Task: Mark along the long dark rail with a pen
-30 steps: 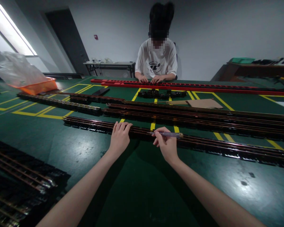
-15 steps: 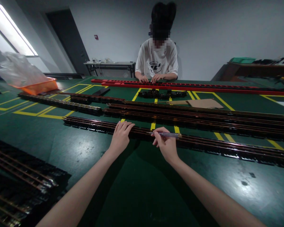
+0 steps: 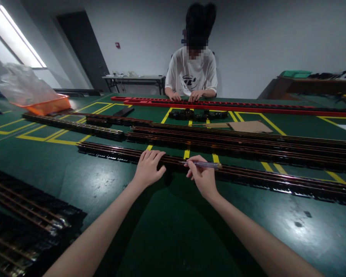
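Note:
A long black strip [image 3: 248,175] with copper-coloured rails runs across the table in front of me. My left hand [image 3: 150,167] lies over this strip, fingers stretched onto it and thumb held apart; nothing shows in its grasp. To the right of it, my right hand [image 3: 202,177] is closed around a slim screwdriver [image 3: 206,164] with a translucent handle and a brownish end. The screwdriver lies nearly level, its thin tip pointing left at the strip. Whether the tip touches a part there is too small to tell.
More railed strips [image 3: 233,144] lie just beyond, and others [image 3: 23,211] at near left. Farther back are cardboard [image 3: 250,126], black parts [image 3: 187,114] and a red tray [image 3: 248,107], where a co-worker [image 3: 192,73] sits. An orange basket [image 3: 46,105] holds plastic bags.
My left thumb has spread out to the right, away from the fingers, and that hand has opened a little. My right hand and the screwdriver stay in place. The co-worker's hands moved slightly.

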A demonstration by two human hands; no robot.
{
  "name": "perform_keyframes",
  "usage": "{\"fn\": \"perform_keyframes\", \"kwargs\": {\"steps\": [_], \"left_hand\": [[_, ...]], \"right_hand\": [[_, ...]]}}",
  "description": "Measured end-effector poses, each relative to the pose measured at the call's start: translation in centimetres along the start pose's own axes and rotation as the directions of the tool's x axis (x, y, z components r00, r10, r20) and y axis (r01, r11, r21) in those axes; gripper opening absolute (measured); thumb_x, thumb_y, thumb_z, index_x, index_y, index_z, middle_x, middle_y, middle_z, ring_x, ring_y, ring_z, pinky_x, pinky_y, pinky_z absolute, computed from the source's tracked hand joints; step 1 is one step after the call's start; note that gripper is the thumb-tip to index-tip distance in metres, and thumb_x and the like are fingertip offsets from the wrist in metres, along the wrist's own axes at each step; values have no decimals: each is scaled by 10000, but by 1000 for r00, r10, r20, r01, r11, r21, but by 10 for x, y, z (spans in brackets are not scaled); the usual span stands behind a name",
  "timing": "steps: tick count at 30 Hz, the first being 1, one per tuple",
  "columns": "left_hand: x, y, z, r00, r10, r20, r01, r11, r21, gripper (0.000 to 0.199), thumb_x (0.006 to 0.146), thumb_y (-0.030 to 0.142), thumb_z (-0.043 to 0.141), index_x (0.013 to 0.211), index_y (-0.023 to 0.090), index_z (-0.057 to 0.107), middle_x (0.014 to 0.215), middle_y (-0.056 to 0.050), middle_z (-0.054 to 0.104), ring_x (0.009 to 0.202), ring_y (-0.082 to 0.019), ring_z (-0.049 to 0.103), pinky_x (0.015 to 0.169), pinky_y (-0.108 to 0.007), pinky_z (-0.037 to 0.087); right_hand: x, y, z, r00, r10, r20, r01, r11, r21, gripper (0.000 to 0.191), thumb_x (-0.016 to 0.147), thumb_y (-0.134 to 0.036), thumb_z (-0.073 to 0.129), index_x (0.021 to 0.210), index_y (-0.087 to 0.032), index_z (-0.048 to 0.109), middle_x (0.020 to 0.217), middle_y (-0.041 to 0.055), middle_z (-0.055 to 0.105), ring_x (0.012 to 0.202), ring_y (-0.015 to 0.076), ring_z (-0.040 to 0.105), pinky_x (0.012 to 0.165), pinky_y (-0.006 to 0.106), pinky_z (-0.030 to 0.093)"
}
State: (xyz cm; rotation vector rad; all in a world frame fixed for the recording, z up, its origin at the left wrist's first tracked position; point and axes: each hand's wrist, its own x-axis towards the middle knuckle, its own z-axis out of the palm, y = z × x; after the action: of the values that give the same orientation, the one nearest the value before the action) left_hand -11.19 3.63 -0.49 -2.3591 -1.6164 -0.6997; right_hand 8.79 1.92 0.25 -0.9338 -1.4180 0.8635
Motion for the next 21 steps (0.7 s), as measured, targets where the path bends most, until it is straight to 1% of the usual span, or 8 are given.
{"fn": "perform_keyframes", "kwargs": {"steps": [5,10,21], "left_hand": [[0,0,1,1000,-3,-8,4,1000,23,366,861,382,501,1160,183,572,1131,-89,630,1085,-265,534,1020,-449,363],[0,-1,3,1000,8,-23,-6,999,52,363,868,424,525,1131,179,577,1112,-94,634,1070,-266,544,992,-438,377],[1,-1,7,997,28,-67,-21,994,106,283,877,346,537,1097,174,585,1067,-87,651,1031,-262,562,960,-426,392]], "right_hand": [[0,0,0,1000,-7,5,7,1000,0,157,837,-328,574,767,-189,571,703,12,645,446,88,562,370,180,427],[-1,0,-1,1000,-15,9,15,1000,7,147,840,-318,574,772,-187,575,707,11,640,445,85,561,372,177,423],[-1,0,0,1000,1,11,-1,1000,13,137,831,-315,575,774,-190,569,709,10,643,444,85,560,371,178,425]]}}
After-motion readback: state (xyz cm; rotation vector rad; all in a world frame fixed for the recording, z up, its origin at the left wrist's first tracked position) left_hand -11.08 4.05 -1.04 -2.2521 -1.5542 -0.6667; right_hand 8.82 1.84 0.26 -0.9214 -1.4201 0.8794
